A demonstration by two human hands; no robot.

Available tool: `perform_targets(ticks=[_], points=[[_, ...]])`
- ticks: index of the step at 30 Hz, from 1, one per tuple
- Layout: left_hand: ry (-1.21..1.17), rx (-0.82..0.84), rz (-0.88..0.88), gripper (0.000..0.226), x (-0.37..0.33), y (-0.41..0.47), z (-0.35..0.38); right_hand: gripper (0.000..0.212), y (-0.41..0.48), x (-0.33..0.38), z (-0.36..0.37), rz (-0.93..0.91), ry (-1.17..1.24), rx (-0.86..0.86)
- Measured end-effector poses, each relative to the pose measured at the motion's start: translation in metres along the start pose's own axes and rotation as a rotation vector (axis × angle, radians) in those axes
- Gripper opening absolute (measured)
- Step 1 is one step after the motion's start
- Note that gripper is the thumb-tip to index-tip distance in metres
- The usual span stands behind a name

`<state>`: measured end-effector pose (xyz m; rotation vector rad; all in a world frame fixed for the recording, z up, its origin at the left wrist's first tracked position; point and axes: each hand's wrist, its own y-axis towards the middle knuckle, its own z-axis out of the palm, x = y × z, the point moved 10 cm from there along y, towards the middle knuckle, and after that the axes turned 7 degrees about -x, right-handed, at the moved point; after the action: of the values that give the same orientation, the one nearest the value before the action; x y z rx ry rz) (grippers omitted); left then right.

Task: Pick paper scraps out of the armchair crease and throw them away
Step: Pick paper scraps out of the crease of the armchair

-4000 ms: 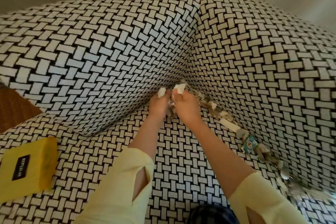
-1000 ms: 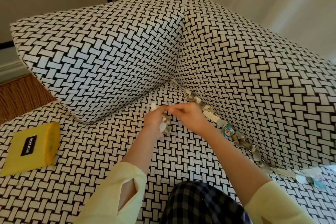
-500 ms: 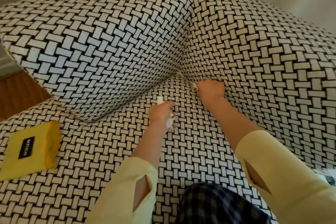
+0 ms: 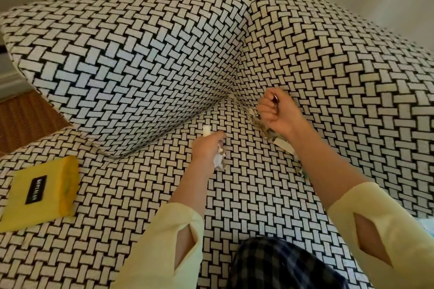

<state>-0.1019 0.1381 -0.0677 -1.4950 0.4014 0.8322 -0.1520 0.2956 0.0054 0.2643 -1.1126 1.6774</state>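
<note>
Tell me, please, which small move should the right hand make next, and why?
Probably lift the right hand clear of the crease and pass its scraps to the left hand, which holds a white bundle; the right fist grips scraps at the crease.

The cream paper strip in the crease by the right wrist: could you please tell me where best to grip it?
Pinch the cream paper strip at its exposed end, coming from the seat cushion side: it lies flat along the crease, and the armrest walls off the other side.
</note>
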Motion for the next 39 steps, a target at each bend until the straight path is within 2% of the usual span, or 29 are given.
perform_targets(ticks=[3, 6, 7, 8, 9, 11, 12, 14, 17, 21, 24, 29, 34, 36, 37, 39], points=[[-0.018, -0.005, -0.022, 0.022, 0.003, 0.003, 0.0, 0.027, -0.002, 0.0, 0.005, 0.019, 0.017, 0.016], [-0.018, -0.009, -0.034, 0.025, 0.003, 0.004, 0.002, 0.031, -0.001, 0.001, 0.003, 0.041, 0.074, 0.02], [-0.02, -0.015, -0.037, 0.027, 0.003, 0.004, 0.001, 0.031, 0.0, 0.0, 0.002, 0.034, 0.028, 0.007], [-0.02, -0.021, -0.039, 0.028, 0.003, 0.005, 0.001, 0.031, 0.003, 0.001, -0.002, -0.009, -0.144, -0.046], [-0.021, -0.023, -0.044, 0.029, 0.003, 0.006, 0.001, 0.031, 0.005, 0.004, -0.01, -0.087, -0.462, -0.152], [-0.03, -0.016, -0.059, 0.03, 0.003, 0.008, 0.001, 0.029, 0.004, 0.023, -0.02, -0.307, -1.285, -0.434], [-0.033, -0.007, -0.066, 0.03, 0.003, 0.008, 0.002, 0.028, 0.003, 0.029, -0.014, -0.419, -1.616, -0.515], [-0.045, 0.009, -0.072, 0.028, 0.003, 0.009, 0.003, 0.024, 0.005, 0.024, -0.011, -0.456, -1.993, -0.576], [-0.055, 0.014, -0.061, 0.027, -0.001, 0.012, 0.004, 0.023, 0.012, 0.014, -0.016, -0.38, -2.266, -0.557], [-0.062, -0.01, -0.038, 0.028, -0.005, 0.017, 0.004, 0.025, 0.014, 0.009, -0.011, -0.366, -2.379, -0.574], [-0.089, -0.016, -0.052, 0.032, -0.004, 0.019, 0.005, 0.031, 0.015, 0.006, -0.005, -0.363, -2.471, -0.52], [-0.096, -0.014, -0.05, 0.034, -0.004, 0.022, 0.005, 0.029, 0.014, 0.005, -0.002, -0.492, -2.456, -0.461], [-0.087, -0.006, -0.037, 0.035, -0.003, 0.023, 0.005, 0.024, 0.002, 0.013, 0.002, -0.714, -2.268, -0.451], [-0.088, 0.013, -0.036, 0.036, -0.003, 0.021, 0.006, 0.022, -0.006, 0.021, -0.001, -0.731, -1.968, -0.531], [-0.089, 0.024, -0.034, 0.036, -0.003, 0.019, 0.005, 0.022, -0.008, 0.022, -0.009, -0.664, -1.679, -0.551], [-0.096, 0.046, -0.027, 0.035, -0.005, 0.011, 0.005, 0.028, -0.006, 0.006, -0.026, -0.407, -1.021, -0.458]])
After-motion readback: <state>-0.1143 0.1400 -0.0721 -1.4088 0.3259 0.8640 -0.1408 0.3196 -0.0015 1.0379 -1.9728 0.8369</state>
